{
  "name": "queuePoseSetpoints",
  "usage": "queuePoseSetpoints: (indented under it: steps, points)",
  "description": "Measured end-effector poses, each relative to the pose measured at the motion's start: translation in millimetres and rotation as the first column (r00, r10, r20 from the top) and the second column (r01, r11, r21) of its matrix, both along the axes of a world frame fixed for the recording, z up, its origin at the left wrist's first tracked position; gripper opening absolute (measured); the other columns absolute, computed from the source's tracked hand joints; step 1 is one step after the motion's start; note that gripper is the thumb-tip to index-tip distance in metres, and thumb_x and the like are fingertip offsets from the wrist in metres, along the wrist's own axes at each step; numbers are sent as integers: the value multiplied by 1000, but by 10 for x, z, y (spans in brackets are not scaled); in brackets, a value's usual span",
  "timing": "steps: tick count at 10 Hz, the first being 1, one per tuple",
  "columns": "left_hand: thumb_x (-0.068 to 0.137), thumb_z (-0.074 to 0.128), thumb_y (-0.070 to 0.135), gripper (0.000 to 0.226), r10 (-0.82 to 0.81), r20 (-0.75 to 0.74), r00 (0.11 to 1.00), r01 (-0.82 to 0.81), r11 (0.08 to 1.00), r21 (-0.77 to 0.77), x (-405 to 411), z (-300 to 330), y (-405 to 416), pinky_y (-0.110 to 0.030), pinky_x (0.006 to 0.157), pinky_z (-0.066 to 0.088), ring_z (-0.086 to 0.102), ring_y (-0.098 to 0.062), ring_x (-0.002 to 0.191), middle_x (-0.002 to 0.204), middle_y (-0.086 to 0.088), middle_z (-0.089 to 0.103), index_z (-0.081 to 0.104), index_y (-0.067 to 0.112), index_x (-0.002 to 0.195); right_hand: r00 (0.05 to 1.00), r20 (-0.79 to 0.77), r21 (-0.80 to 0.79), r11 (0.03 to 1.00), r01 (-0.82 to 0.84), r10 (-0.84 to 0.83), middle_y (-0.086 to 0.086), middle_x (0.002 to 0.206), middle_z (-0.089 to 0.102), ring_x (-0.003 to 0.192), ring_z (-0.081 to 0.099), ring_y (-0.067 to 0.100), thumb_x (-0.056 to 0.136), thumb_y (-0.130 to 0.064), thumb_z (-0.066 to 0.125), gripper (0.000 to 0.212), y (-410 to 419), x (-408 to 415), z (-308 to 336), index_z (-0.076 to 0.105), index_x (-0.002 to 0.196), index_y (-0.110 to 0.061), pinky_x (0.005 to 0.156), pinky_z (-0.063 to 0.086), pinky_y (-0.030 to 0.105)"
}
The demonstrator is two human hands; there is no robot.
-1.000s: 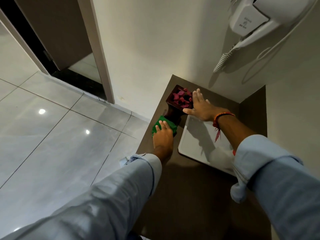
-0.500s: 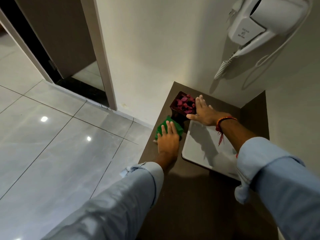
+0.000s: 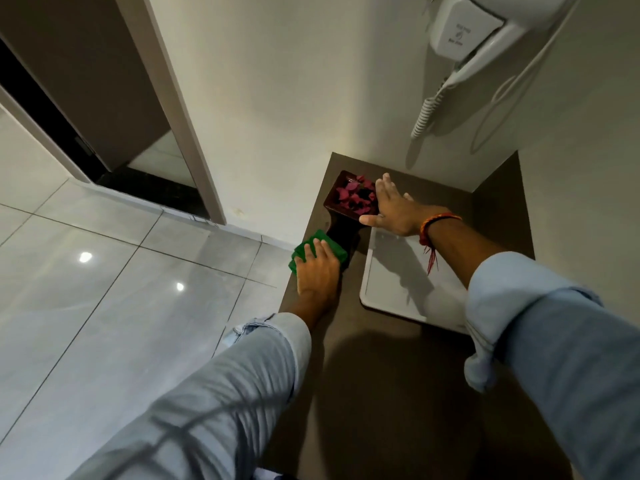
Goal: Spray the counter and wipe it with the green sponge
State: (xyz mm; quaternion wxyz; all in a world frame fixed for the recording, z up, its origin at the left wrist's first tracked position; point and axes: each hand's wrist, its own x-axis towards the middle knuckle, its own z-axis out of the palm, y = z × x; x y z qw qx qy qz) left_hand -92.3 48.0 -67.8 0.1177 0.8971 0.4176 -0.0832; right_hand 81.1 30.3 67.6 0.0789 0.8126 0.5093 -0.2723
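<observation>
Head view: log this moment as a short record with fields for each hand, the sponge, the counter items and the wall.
left hand: palm down on the sponge, pressing it to the counter
right hand: flat, fingers spread, against the dish's right side
sponge: green, near the counter's left edge, just in front of the dish
counter: dark brown, set in a wall corner
dish: dark, square, holds red petals, at the back left
tray: white, right of the sponge, partly under the right arm
wall: hair dryer with coiled cord
spray bottle: not in view
</observation>
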Motion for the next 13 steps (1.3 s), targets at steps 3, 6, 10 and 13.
queuePoseSetpoints:
  steps: [3,6,10,13]
  points:
    - [100,57,32,25,-307,-72,949,308,951,0,-135,149,325,-38,79,55,71,-30,94,108,-12,72,67,10,109,996,-83,67,997,36,-30,15,162,-25,153,-10,30,94,-55,48,101,-29,24,5,-15,154,-5,123,3,51]
    - [96,62,31,51,-431,417,800,425,898,112,-22,362,-134,-45,91,59,68,-27,111,132,-11,64,45,15,142,169,-836,-18,334,942,-523,14,104,69,96,69,33,86,-69,49,59,-1091,-354,-745,63,105,-16,94,55,53]
    - [104,33,51,72,-690,144,709,689,722,68,381,-47,-464,-53,126,12,9,-32,156,167,-17,14,16,8,159,-159,-903,-218,107,970,-398,26,137,55,127,53,42,103,-8,36,36,-1327,-247,-1219,50,135,0,108,43,54]
    - [101,54,31,47,-664,32,747,664,747,9,603,499,-517,-49,116,37,43,-38,139,150,-22,46,53,3,139,358,-556,77,382,921,-750,22,146,46,134,44,36,98,-10,38,42,-1166,-179,-795,46,138,1,116,33,40]
